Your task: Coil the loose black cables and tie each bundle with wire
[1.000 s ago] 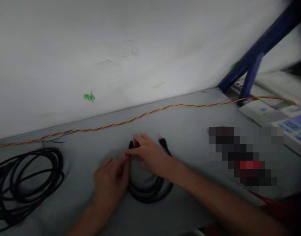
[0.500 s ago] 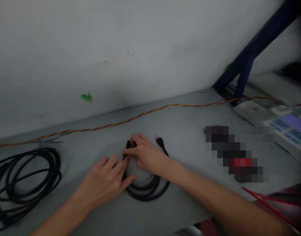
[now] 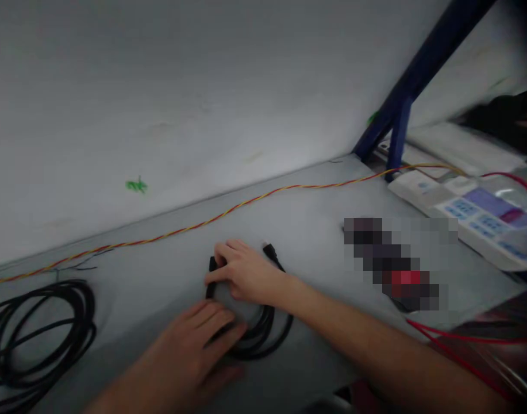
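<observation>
A black cable [image 3: 272, 348] lies in a small coil on the grey tabletop. One end, a plug with a pale metal tip [image 3: 270, 249], points away at the back of the coil. My right hand [image 3: 250, 276] is closed around the cable's left side, just below its other black end [image 3: 212, 264]. My left hand [image 3: 203, 345] is over the coil's lower left, fingers stretched out and thumb apart, slightly blurred. It covers part of the coil, so any contact there is hard to judge.
A larger black cable coil [image 3: 88, 310] lies at left. A twisted red-yellow wire [image 3: 229, 212] runs along the wall [image 3: 246, 86]. At right are a pixelated dark object [image 3: 388, 259], a white-blue box [image 3: 461, 213], red leads [image 3: 457, 338] and a blue metal brace [image 3: 418, 80].
My left hand has moved down and nearer, from beside my right hand to the coil's lower left. My right hand keeps its hold on the cable. The view has shifted slightly.
</observation>
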`<action>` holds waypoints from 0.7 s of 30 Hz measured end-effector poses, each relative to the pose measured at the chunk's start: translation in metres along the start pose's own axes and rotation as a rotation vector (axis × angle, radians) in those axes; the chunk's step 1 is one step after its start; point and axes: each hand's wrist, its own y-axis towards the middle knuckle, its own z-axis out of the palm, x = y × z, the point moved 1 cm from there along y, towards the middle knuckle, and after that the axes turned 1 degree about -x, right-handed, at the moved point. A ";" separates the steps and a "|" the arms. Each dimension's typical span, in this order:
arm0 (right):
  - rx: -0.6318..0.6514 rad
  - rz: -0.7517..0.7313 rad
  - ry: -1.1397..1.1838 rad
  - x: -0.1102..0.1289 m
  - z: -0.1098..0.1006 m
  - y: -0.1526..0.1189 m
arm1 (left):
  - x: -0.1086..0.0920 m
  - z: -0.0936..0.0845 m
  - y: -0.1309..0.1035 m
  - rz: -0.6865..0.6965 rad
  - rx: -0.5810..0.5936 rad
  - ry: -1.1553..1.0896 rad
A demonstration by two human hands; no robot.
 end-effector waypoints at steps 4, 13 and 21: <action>0.020 -0.055 -0.073 0.002 -0.007 0.001 | -0.015 0.032 -0.007 -0.027 -0.127 -0.058; -0.243 0.541 -0.017 -0.015 -0.063 -0.035 | -0.013 0.034 -0.003 -0.071 -0.204 -0.213; 0.053 0.758 0.199 -0.043 -0.062 -0.059 | -0.006 0.026 0.000 -0.094 -0.183 -0.107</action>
